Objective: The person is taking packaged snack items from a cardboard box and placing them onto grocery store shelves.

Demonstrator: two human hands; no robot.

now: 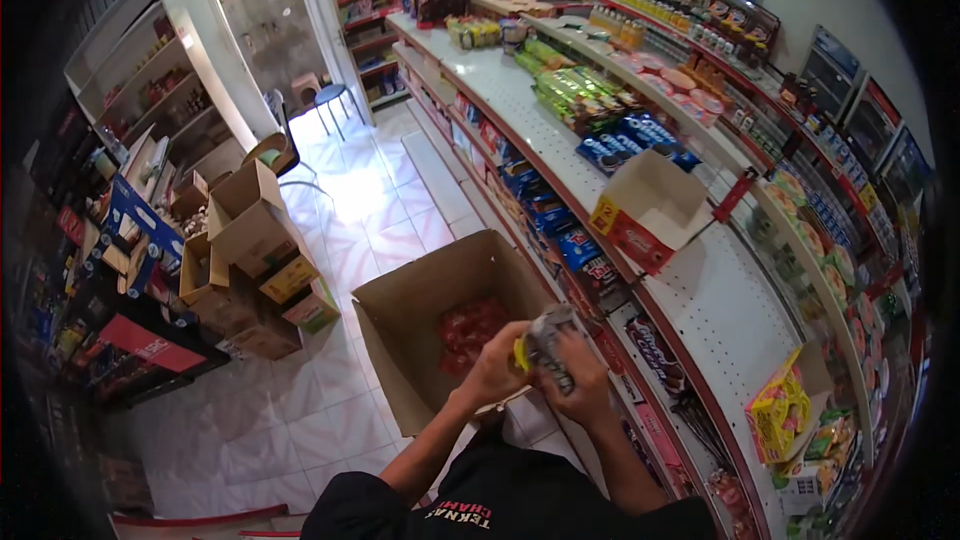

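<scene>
Both my hands are together over the near right edge of a big open cardboard box (400, 315). My left hand (497, 365) is closed on one side of a crumpled grey packet (547, 336) that shows a bit of yellow. From the other side, my right hand (577, 378) grips the same packet; its exact kind does not show. Red packets (470, 332) lie at the bottom of the box. Beside my right hand runs a white perforated shelf (700, 290) with a red edge.
On the shelf stand an open red and yellow display box (650, 208), blue packets (640, 143), green packets (580, 95) and a yellow packet box (780, 418). Lower tiers hold more snacks. Stacked cartons (255, 230) are on the tiled floor at left, with a blue stool (330, 96) farther back.
</scene>
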